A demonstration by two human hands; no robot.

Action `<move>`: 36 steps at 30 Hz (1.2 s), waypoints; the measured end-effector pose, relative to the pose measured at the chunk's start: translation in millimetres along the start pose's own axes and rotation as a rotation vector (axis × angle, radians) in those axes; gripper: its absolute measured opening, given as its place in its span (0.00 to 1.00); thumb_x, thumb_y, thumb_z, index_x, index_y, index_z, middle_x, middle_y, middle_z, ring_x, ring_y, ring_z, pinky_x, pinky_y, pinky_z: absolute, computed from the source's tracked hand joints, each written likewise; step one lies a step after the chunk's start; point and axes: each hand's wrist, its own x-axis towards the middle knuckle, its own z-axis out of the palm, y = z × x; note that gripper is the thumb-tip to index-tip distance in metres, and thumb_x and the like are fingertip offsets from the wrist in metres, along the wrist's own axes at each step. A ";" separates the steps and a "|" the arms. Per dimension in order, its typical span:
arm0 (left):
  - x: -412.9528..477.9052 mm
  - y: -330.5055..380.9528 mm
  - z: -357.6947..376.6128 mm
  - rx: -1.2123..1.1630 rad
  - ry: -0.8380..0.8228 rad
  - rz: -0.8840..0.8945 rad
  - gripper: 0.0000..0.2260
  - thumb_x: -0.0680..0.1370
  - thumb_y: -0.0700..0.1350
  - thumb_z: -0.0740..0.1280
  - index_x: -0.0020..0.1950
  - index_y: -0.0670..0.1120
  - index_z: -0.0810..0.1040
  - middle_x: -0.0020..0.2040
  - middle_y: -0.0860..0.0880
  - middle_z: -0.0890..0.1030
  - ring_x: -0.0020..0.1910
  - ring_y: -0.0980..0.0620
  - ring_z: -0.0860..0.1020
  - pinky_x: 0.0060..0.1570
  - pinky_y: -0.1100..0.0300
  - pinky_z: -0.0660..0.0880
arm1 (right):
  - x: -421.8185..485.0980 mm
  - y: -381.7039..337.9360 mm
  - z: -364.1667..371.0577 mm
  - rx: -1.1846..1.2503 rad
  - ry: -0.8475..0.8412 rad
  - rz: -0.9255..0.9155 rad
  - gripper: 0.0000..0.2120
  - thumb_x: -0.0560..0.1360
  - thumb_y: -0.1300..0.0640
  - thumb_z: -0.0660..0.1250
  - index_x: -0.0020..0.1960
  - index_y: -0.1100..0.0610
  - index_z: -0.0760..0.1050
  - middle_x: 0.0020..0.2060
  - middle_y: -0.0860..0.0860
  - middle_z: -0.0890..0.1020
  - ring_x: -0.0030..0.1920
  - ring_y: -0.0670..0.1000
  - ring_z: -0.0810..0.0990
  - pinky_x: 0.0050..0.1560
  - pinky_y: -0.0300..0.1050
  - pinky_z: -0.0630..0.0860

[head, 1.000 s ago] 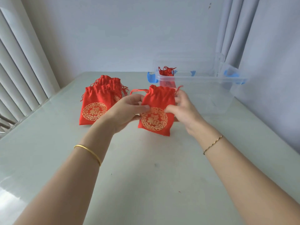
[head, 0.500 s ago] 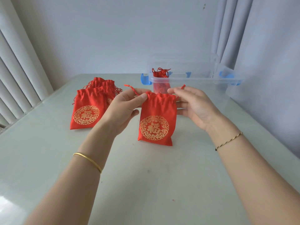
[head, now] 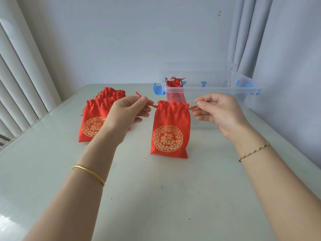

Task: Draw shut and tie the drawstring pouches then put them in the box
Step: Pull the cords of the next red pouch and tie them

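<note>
Left hand (head: 127, 112) and right hand (head: 218, 113) each pinch a drawstring end of the red pouch (head: 171, 131), cords out toward 9 and 3 o'clock; clear box (head: 208, 87) at 12.

Soft, even daylight filled the scene, brightest as white glare on the bench (head: 10, 221) at lower left. Shadows were faint. Wide-angle distortion bent the blinds (head: 20, 80) at the edge.

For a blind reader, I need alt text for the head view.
Two hands, left hand and right hand, pull the cords of a red pouch apart. More pouches lie left; a clear box behind holds one.
</note>
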 end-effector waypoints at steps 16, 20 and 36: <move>2.3 2.5 -13.4 0.437 0.120 0.097 0.05 0.74 0.37 0.68 0.44 0.45 0.82 0.34 0.47 0.80 0.30 0.55 0.75 0.41 0.56 0.77 | 5.7 3.5 -15.5 -0.421 0.092 -0.090 0.08 0.73 0.57 0.69 0.36 0.58 0.76 0.29 0.52 0.79 0.22 0.43 0.73 0.25 0.36 0.71; 0.6 5.8 -15.4 0.585 0.117 0.146 0.04 0.74 0.39 0.68 0.42 0.46 0.81 0.34 0.47 0.80 0.31 0.53 0.76 0.41 0.56 0.77 | 6.2 3.6 -17.7 -0.503 0.129 -0.119 0.12 0.73 0.52 0.69 0.32 0.55 0.77 0.27 0.50 0.77 0.23 0.42 0.70 0.30 0.39 0.66; 1.9 22.1 -12.5 -0.540 0.003 -0.121 0.14 0.81 0.43 0.54 0.34 0.47 0.66 0.41 0.50 0.80 0.47 0.52 0.80 0.48 0.60 0.73 | 7.7 -2.5 -31.3 -0.290 0.277 0.019 0.14 0.74 0.54 0.67 0.30 0.55 0.75 0.26 0.50 0.68 0.23 0.45 0.63 0.29 0.38 0.61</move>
